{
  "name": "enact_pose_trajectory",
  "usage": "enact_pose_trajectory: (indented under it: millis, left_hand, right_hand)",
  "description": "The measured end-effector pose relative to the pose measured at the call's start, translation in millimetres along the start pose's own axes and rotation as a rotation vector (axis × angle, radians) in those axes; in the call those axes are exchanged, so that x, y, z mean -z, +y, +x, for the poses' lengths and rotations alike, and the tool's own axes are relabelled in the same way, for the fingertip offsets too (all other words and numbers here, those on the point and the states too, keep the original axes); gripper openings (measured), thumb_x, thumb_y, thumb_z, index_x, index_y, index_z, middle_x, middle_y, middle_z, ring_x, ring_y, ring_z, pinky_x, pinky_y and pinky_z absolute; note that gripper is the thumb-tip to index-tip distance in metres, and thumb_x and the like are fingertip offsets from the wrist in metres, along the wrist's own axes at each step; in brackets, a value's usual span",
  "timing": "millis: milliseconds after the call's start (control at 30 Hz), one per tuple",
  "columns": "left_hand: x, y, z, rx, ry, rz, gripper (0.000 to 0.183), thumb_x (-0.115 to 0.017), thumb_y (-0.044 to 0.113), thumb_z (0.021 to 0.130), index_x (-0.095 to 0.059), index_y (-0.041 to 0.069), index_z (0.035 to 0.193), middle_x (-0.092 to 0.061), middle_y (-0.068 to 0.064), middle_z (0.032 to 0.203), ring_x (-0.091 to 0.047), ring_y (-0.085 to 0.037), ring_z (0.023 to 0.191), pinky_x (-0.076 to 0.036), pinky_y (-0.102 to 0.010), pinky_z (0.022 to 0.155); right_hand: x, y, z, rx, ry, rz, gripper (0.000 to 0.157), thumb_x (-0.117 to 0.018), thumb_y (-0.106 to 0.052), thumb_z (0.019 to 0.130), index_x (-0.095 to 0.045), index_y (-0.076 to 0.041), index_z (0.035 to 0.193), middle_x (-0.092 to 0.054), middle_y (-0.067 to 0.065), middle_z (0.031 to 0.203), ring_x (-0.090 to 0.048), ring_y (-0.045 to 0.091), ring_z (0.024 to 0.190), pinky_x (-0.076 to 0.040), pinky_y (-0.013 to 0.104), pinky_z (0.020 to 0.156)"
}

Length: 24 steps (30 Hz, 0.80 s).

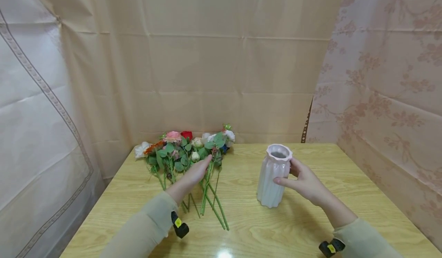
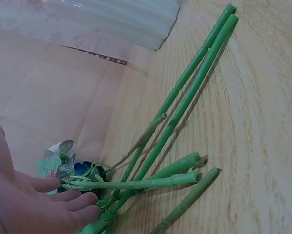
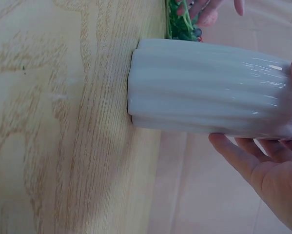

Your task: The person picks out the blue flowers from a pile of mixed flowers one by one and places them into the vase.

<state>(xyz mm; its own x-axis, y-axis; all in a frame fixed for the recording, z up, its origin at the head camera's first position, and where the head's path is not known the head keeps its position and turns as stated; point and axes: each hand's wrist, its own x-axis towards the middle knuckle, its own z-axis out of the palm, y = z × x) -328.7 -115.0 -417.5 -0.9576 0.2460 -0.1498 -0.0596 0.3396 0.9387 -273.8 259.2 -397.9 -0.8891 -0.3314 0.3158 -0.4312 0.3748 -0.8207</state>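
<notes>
A white fluted vase (image 1: 271, 181) with a scalloped rim stands upright on the table, right of the middle. My right hand (image 1: 305, 183) holds it from the right, thumb on the near side and fingers round the back. In the right wrist view, the fingers lie along the side of the vase (image 3: 204, 90). My left hand (image 1: 193, 171) reaches over a bunch of flowers with loosely extended fingers. Seen from the left wrist, these fingers (image 2: 72, 200) are right at the green stems (image 2: 180, 119), not curled round any.
Pink, red, orange and white blooms with green leaves (image 1: 169, 147) lie at the back left of the wooden table (image 1: 241, 219), stems pointing towards me. A beige curtain (image 1: 221, 66) hangs behind. Patterned cloths (image 1: 397, 97) close off the sides.
</notes>
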Motion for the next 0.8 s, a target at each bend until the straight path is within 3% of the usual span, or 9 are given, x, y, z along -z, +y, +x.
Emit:
enact_pose_trajectory:
  millis: [300,600,800]
  left_hand:
    - [-0.2,0.7,0.4,0.016,-0.016,-0.026,0.095,-0.032,0.079,0.096,-0.023,0.012,0.163,-0.022,-0.015,0.166,-0.031,-0.042,0.147,-0.021,-0.057,0.119]
    - [-7.8,3.9,1.0,0.003,0.004,-0.003,0.096,-0.034,0.081,0.094,-0.030,0.011,0.161,-0.033,-0.016,0.162,-0.037,-0.040,0.143,-0.027,-0.058,0.116]
    - [-19.9,3.9,2.7,-0.032,-0.056,0.035,0.092,-0.033,0.076,0.098,-0.032,0.007,0.159,-0.038,-0.019,0.158,-0.042,-0.040,0.141,-0.029,-0.059,0.115]
  right_hand:
    - [0.2,0.5,0.6,-0.003,-0.005,0.003,0.072,-0.081,-0.020,0.091,-0.042,-0.010,0.151,-0.056,0.016,0.140,-0.055,0.041,0.126,-0.053,0.045,0.094]
    - [0.8,0.0,0.5,-0.005,-0.008,0.022,0.073,-0.081,-0.020,0.090,-0.043,-0.013,0.151,-0.056,0.013,0.140,-0.055,0.039,0.127,-0.054,0.043,0.092]
    - [1.3,-0.2,-0.2,-0.003,-0.013,0.028,0.072,-0.081,-0.019,0.090,-0.043,-0.011,0.151,-0.056,0.014,0.140,-0.055,0.040,0.126,-0.054,0.042,0.092]
